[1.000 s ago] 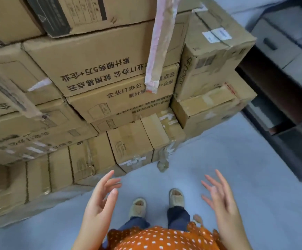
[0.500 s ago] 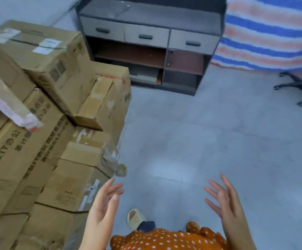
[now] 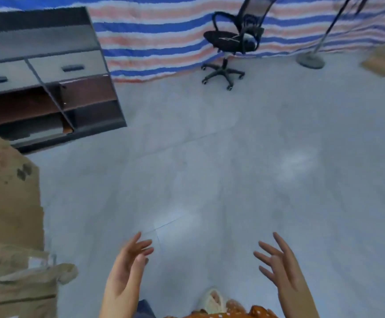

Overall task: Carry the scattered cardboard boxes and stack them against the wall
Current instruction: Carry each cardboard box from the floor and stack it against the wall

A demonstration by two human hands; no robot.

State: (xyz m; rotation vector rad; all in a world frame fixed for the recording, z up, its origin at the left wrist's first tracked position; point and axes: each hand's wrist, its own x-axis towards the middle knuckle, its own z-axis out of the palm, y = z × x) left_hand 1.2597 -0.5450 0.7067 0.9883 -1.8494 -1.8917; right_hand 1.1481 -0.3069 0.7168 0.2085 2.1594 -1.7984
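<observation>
The flat brown cardboard box (image 3: 383, 61) lying on the grey floor (image 3: 210, 157), far ahead and well to the right of the empty, spread-fingered right hand (image 3: 283, 269) and left hand (image 3: 127, 267), looks light, stiff and best gripped by opposite edges.

A single wide-angle view, worn on the person's head, looks forward and steeply down over the pale floor (image 3: 221, 157). The near edge takes in both raised hands, the left hand (image 3: 127, 267) and the right hand (image 3: 281, 269), close under the lens. Stacked cardboard boxes (image 3: 7, 203) fill the near left, a drawer cabinet (image 3: 44, 72) the far left. Far ahead stand an office chair (image 3: 233, 40) and a striped tarp (image 3: 164, 37); straight lines bend toward the frame edges
</observation>
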